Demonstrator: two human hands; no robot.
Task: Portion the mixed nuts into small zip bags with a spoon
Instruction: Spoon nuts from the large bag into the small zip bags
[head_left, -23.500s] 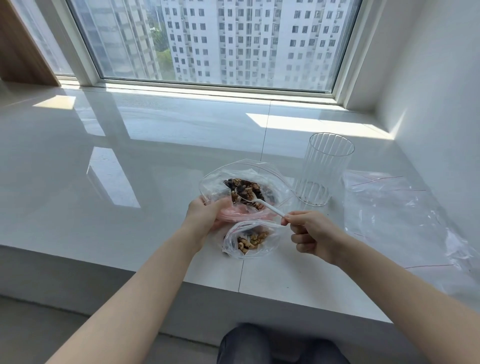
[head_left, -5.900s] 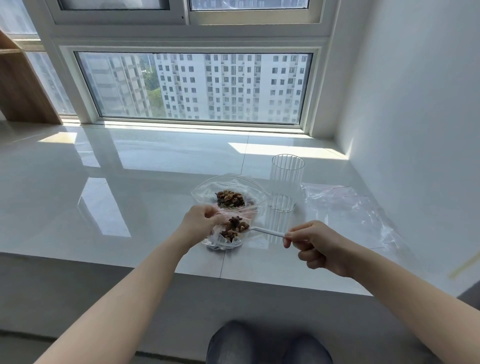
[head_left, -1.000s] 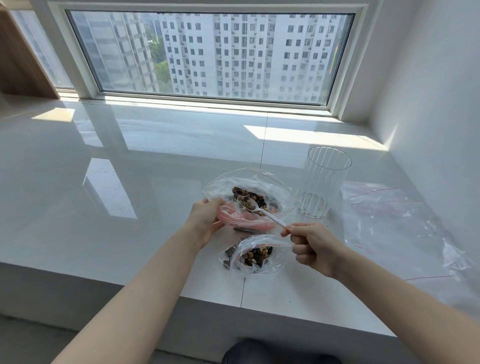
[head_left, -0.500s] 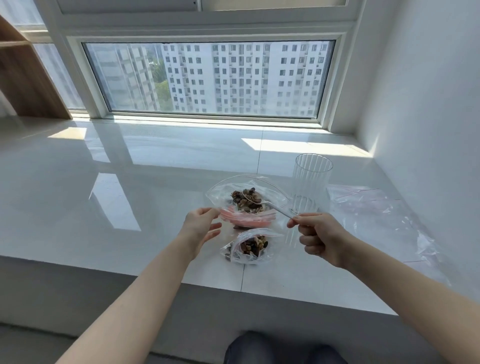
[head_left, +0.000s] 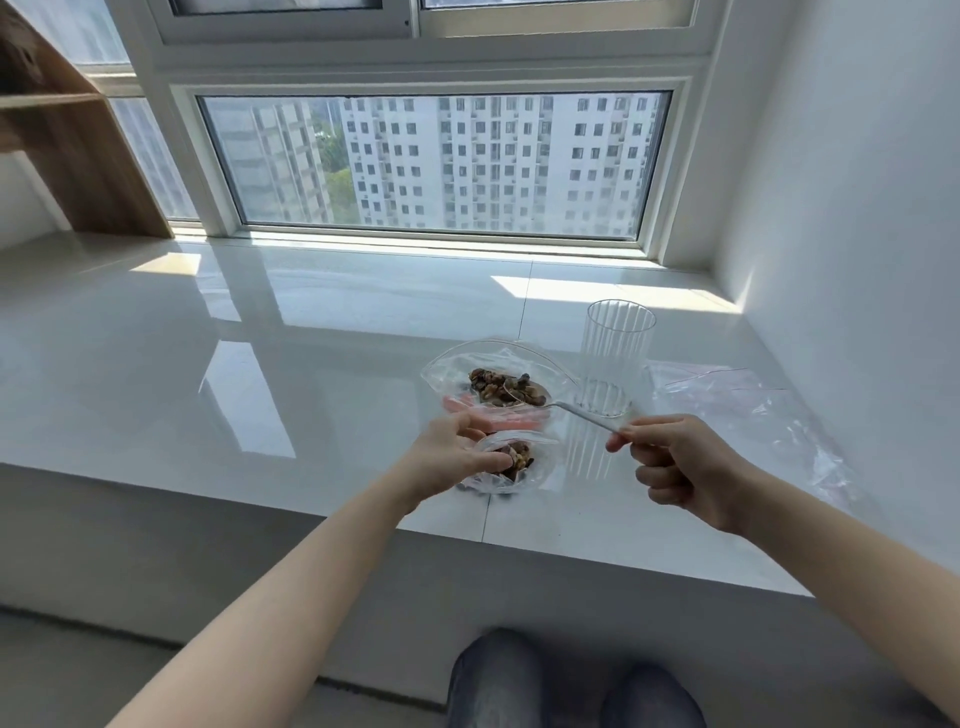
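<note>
The left hand (head_left: 451, 457), loose beside the big bag (head_left: 493, 382) half a second ago, now pinches the rim of the small bag (head_left: 511, 465) at lower centre. The right hand (head_left: 680, 467) still grips the spoon (head_left: 561, 402) handle; its bowl now carries nuts (head_left: 524, 389) above the big bag's heap. A glass (head_left: 615, 358) stands right of it.

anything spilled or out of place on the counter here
Nothing stands out. The nuts sit only in the large bag, the small zip bag and the spoon; no loose nuts show on the counter. The empty glass stands upright.
</note>
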